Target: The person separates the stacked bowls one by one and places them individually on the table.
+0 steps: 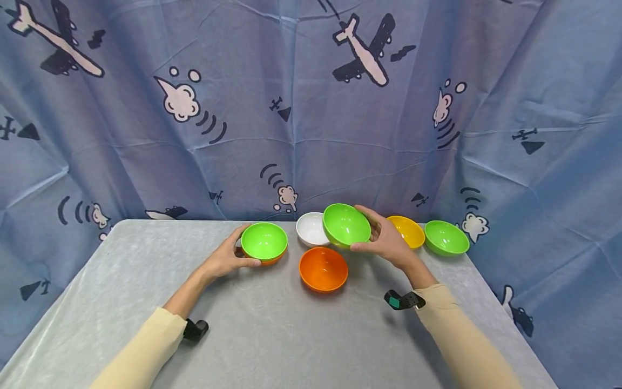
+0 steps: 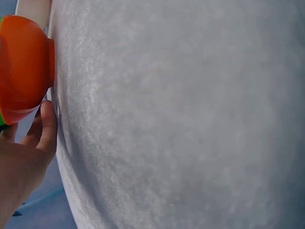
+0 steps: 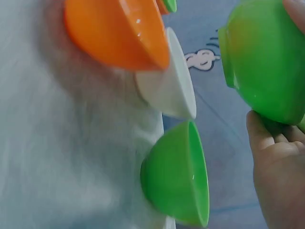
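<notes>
My left hand holds a stack by its left side, thumb at the front and fingers behind. The stack is a green bowl nested in an orange bowl, of which only a thin rim shows in the head view. My right hand grips another green bowl by its right side, raised above the table and tilted. Below it, a second orange bowl stands on the table. A white bowl behind is partly covered by the raised bowl. Beside the white bowl, the right wrist view shows a standing green bowl.
To the right of my right hand are a yellow bowl, partly covered by the hand, and a green bowl near the table's back right corner. A pale cloth covers the table. Behind it hangs a blue curtain with airplane prints.
</notes>
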Demonstrator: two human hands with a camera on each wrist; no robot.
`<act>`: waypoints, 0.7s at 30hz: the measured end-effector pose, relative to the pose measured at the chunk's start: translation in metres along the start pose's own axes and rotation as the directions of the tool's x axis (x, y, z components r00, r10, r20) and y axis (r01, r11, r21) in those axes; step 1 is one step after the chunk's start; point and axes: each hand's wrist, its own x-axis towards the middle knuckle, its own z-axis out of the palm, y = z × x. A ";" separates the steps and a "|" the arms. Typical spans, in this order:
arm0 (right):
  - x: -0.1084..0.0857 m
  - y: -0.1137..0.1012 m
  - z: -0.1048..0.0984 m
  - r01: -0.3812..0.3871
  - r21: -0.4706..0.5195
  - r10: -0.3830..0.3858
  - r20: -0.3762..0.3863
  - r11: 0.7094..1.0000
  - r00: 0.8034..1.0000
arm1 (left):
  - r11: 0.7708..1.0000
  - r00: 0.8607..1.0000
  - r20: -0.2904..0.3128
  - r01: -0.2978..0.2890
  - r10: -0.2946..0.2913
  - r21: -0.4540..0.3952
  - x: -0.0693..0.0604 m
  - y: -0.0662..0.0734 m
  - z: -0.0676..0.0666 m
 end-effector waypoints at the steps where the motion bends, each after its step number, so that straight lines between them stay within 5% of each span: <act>1: -0.003 0.001 -0.002 -0.004 -0.004 0.003 -0.006 1.000 1.000 | 1.000 1.000 0.002 0.000 0.000 -0.004 0.000 0.000 0.000; 21: -0.048 0.022 -0.040 -0.039 -0.110 0.033 -0.060 0.993 0.998 | 1.000 1.000 0.009 -0.004 0.004 -0.004 0.002 -0.001 -0.001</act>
